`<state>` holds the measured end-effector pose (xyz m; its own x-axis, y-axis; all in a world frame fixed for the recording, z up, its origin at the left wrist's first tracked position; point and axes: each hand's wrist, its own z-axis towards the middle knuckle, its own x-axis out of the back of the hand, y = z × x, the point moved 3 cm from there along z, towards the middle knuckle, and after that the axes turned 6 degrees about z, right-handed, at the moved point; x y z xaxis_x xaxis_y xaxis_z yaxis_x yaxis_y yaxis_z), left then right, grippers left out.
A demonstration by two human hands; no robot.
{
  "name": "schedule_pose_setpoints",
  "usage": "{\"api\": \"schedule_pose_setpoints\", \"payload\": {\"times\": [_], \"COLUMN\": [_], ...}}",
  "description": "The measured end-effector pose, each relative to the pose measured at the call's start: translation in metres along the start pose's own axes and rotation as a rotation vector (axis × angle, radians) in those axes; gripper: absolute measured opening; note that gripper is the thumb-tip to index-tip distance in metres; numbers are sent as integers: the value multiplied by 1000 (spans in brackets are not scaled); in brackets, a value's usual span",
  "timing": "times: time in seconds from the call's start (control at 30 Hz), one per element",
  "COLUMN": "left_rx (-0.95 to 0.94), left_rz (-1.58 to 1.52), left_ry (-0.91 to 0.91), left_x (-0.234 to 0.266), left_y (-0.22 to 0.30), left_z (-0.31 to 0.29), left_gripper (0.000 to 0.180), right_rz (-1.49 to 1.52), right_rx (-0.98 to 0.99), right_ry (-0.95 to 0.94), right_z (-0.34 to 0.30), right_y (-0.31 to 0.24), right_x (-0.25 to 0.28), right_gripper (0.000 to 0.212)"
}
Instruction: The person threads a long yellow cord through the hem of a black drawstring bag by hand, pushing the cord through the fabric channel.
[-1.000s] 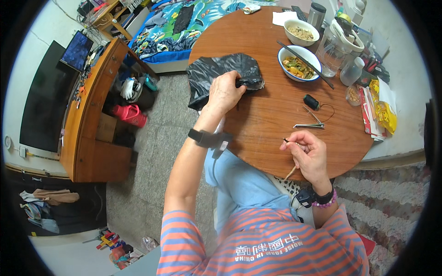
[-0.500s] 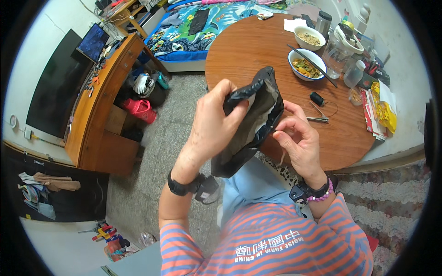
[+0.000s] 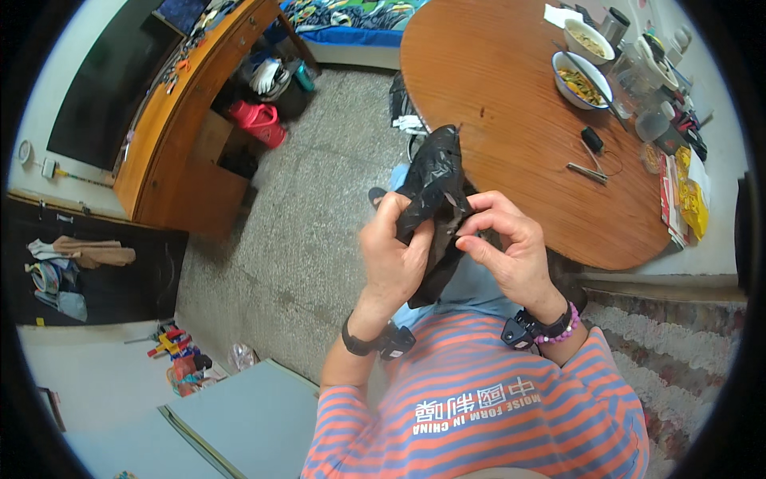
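Observation:
In front of my torso, near the left edge of the round table, my left hand (image 3: 396, 249) grips a black, slightly shiny pouch-like piece (image 3: 435, 172). Its greyish inner side shows in part below the fold. Thumb and fingers of my right hand (image 3: 504, 241) are pinched together at the piece's right edge. Whatever lies between those fingertips is too small to make out. To the right on the table are a spool of dark thread (image 3: 591, 140) and a slim metal tool (image 3: 587, 172), perhaps thread snips.
The wooden table (image 3: 511, 80) carries a bowl of vegetables (image 3: 580, 86) with chopsticks across it, a second bowl of food (image 3: 588, 41), a clear jug (image 3: 630, 84) and a yellow packet (image 3: 694, 203). A wooden desk (image 3: 203, 104) stands left, above a red jug (image 3: 259, 122).
My view has shifted, and the table sits farther right in it. The black piece has been folded over, so less of its lining shows. Both hands keep their places on it.

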<state>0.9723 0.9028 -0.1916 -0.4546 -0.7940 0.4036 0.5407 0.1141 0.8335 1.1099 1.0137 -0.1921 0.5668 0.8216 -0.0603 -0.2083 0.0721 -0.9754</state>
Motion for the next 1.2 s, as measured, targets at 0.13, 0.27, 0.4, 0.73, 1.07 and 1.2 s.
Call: {"api": "schedule_pose_setpoints", "payload": {"times": [0.13, 0.27, 0.4, 0.73, 1.07, 1.2], "left_rx": [15, -49, -96, 160, -57, -22], "left_rz": [-77, 89, 130, -199, 39, -48], "left_ry": [-27, -1, -19, -664, -474, -487], "left_x": [19, 42, 57, 59, 19, 11], "left_y": [-29, -48, -45, -50, -29, -38], "left_z": [-20, -30, -30, -28, -30, -31], "left_gripper": [26, 26, 23, 44, 40, 23], "right_rz": [311, 400, 357, 436, 382, 377], "right_rx": [16, -113, -160, -217, -296, -375], "right_ry": [-39, -211, -270, -281, -298, -253], "right_z": [-8, -14, -14, -5, 0, -2], "right_y": [11, 13, 22, 29, 42, 54], "right_x": [6, 17, 23, 10, 4, 8], "right_gripper": [8, 14, 22, 24, 14, 15]}}
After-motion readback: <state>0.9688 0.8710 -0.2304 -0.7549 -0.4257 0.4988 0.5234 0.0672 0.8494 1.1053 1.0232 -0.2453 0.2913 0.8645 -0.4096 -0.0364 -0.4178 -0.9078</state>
